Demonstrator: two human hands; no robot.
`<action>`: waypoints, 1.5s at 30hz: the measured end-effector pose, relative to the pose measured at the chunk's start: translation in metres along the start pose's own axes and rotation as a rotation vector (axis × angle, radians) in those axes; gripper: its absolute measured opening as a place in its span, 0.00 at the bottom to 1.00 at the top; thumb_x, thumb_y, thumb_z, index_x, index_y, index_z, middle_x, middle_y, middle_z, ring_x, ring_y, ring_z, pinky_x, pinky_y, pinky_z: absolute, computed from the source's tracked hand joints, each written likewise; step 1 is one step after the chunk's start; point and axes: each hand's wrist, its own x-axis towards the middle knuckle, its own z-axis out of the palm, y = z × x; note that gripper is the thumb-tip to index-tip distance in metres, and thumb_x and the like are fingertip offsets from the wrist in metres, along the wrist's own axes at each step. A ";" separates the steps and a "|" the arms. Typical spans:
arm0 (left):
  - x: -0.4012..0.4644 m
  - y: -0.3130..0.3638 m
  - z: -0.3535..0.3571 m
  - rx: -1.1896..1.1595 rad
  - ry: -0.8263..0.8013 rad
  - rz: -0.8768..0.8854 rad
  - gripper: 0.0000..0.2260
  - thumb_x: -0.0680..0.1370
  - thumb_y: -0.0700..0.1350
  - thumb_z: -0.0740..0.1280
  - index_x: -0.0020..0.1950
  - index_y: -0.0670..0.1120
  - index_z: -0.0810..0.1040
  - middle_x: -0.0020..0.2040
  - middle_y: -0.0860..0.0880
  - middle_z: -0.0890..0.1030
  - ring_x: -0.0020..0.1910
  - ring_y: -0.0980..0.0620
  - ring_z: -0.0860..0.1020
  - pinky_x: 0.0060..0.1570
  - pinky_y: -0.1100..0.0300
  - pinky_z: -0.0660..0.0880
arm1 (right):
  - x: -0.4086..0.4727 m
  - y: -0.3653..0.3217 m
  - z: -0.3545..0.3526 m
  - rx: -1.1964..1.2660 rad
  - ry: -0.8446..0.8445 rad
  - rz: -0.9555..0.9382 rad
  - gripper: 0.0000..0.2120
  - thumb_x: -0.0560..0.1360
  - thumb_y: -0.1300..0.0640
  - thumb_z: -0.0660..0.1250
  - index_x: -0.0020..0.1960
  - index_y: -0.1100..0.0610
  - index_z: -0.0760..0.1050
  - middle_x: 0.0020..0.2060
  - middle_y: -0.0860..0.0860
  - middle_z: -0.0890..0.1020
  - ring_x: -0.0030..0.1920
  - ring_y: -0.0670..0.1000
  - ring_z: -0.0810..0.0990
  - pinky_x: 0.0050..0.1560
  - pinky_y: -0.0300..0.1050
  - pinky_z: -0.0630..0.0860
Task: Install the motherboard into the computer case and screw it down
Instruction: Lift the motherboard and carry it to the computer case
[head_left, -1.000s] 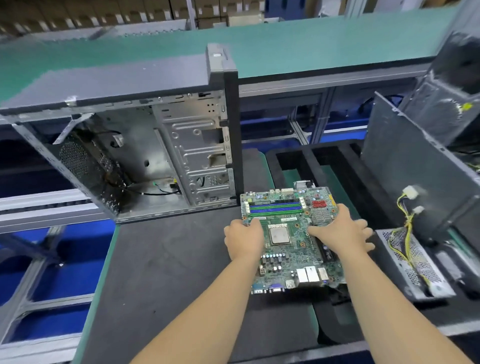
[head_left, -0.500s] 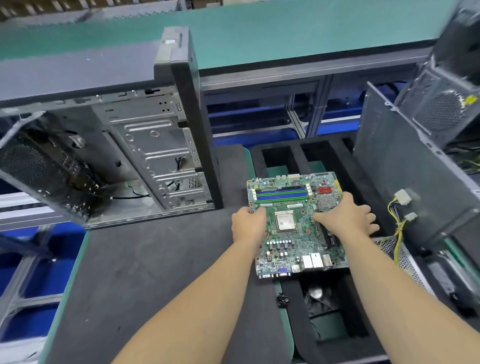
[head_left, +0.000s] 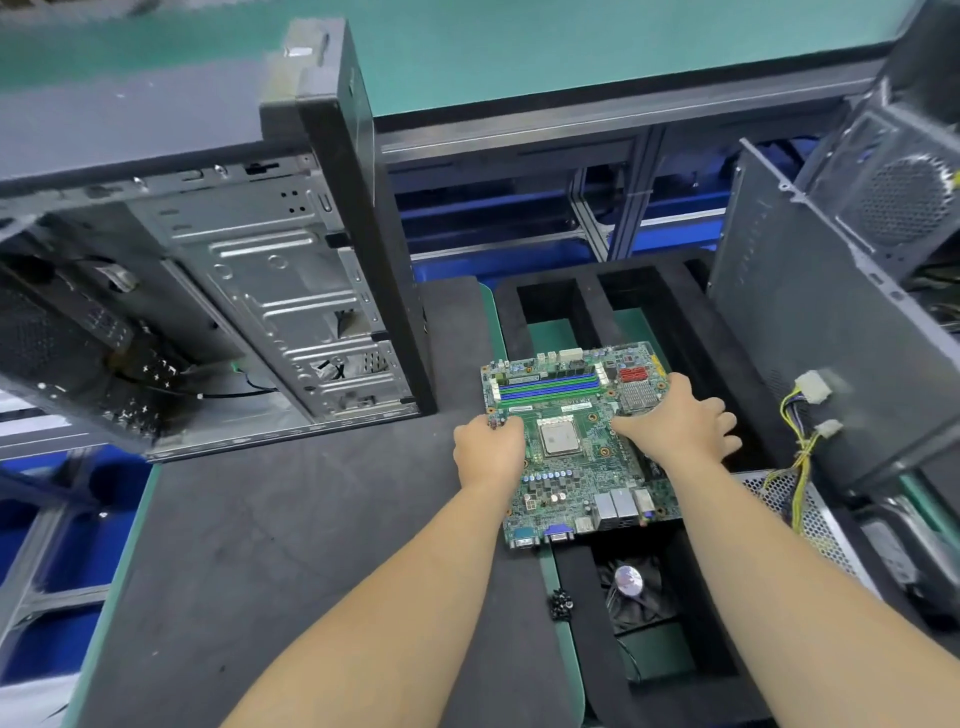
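Observation:
A green motherboard (head_left: 569, 447) with blue memory slots and a square processor hovers over the black foam tray (head_left: 587, 644) at centre right. My left hand (head_left: 488, 449) grips its left edge. My right hand (head_left: 680, 426) holds its right side, thumb on top and fingers spread past the edge. The open computer case (head_left: 270, 291) stands on the dark mat to the left, its bare metal interior facing me, with loose black cables at its bottom.
A small pile of black screws (head_left: 561, 605) lies on the mat edge below the board. A fan (head_left: 631, 587) sits in a tray pocket. A power supply (head_left: 800, 514) with yellow wires and a grey side panel (head_left: 810, 332) stand at right.
Both hands keep their hold on the motherboard, which sits higher above the tray pocket, now exposing the fan and screws. My view has shifted so the case lies farther left.

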 end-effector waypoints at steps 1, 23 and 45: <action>0.000 -0.001 0.000 -0.004 0.000 0.001 0.12 0.74 0.44 0.62 0.40 0.35 0.65 0.66 0.31 0.71 0.36 0.43 0.65 0.42 0.39 0.74 | 0.000 0.000 0.001 0.002 0.004 0.000 0.47 0.64 0.34 0.78 0.75 0.48 0.62 0.68 0.64 0.69 0.68 0.66 0.67 0.65 0.62 0.66; -0.006 -0.007 0.017 -0.068 -0.093 0.061 0.21 0.78 0.46 0.62 0.71 0.42 0.70 0.34 0.47 0.73 0.21 0.59 0.67 0.24 0.65 0.63 | 0.001 0.007 -0.024 -0.025 0.108 -0.014 0.43 0.66 0.38 0.80 0.73 0.49 0.64 0.67 0.64 0.68 0.67 0.66 0.65 0.63 0.63 0.68; -0.001 -0.008 -0.011 0.106 -0.001 0.211 0.12 0.82 0.51 0.58 0.61 0.48 0.74 0.58 0.49 0.76 0.57 0.47 0.75 0.56 0.51 0.74 | -0.015 -0.027 -0.016 0.126 0.235 -0.272 0.24 0.82 0.37 0.58 0.60 0.56 0.79 0.60 0.60 0.76 0.62 0.63 0.71 0.61 0.61 0.67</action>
